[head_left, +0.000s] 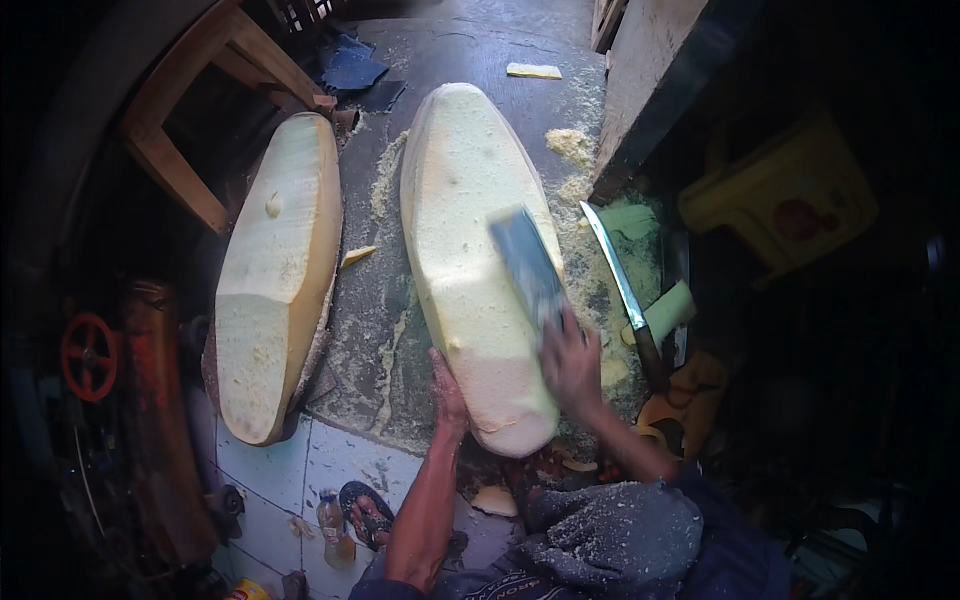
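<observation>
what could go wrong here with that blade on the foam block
The right hand swings a blurred flat blade across the pale block while the left hand steadies its near edge, so a slip might reach it. A long knife lies bare beside the right forearm.

Right hand [570, 362] grips blue-grey flat tool [528, 264] on pale yellow shaped block [470, 250]. Left hand [447, 392] steadies block's near left side. Second block [275, 270] left. Long knife [622, 285] right, on shavings.
</observation>
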